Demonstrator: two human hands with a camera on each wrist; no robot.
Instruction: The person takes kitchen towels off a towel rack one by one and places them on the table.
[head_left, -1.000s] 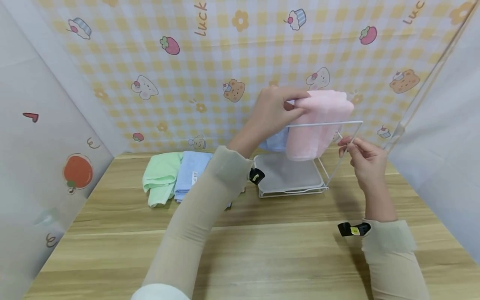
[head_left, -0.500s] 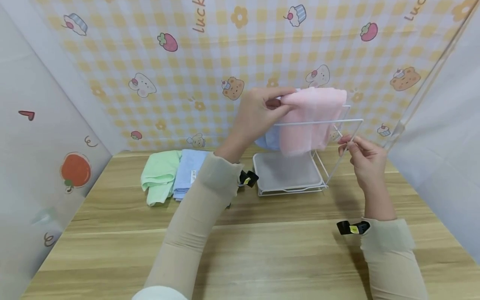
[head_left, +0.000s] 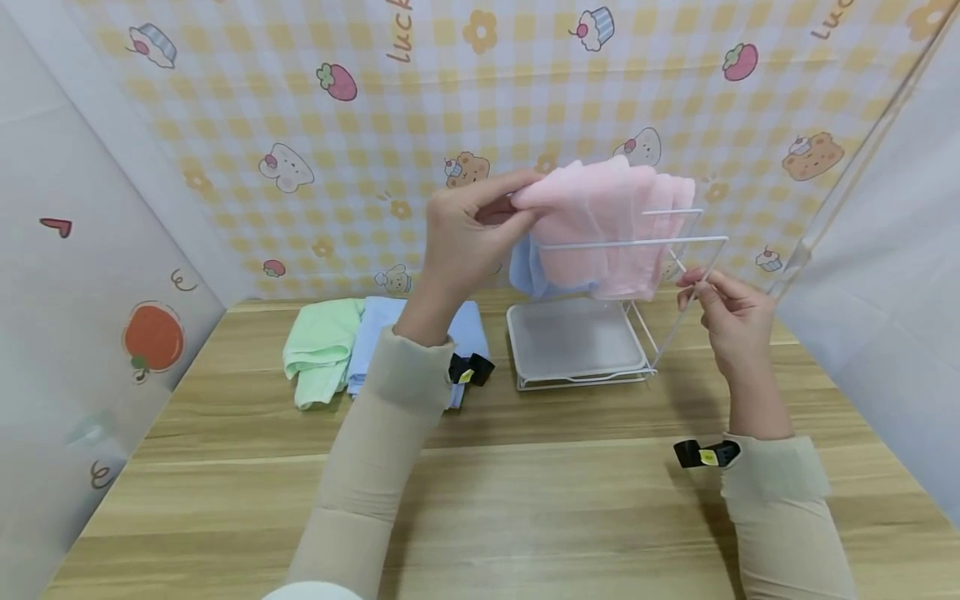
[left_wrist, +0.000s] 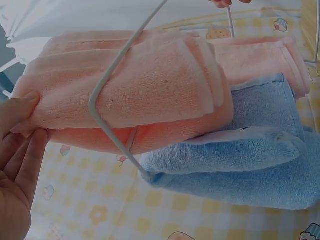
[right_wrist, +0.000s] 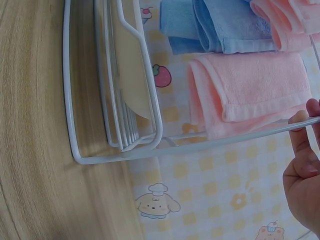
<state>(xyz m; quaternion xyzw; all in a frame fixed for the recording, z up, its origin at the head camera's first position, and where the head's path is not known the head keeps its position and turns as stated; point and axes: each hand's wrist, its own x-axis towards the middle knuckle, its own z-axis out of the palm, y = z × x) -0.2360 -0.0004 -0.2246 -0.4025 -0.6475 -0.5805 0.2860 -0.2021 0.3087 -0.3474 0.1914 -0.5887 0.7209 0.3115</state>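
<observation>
My left hand [head_left: 468, 242] pinches the left edge of a folded pink towel [left_wrist: 135, 85] between thumb and fingers. This towel is up at the top of a white wire rack [head_left: 697, 240], behind its front bar in the head view. A blue towel [left_wrist: 240, 155] and a second pink towel [right_wrist: 265, 87] hang on the rack, partly covered by the held one in the head view. My right hand [head_left: 738, 325] holds the rack's right front upright with thumb and fingers. In the right wrist view those fingers wrap the same wire.
A pale tray [head_left: 573, 337] sits in the rack's base. Left of the rack, a folded green towel [head_left: 318, 346] and folded blue towels [head_left: 378, 329] lie on the wooden table [head_left: 540, 500]. A yellow checked cloth [head_left: 405, 125] forms the back wall, close behind the rack.
My left hand has moved left with the edge of the pink towel, which now spreads wider along the rack's top. The right hand keeps its hold on the upright.
</observation>
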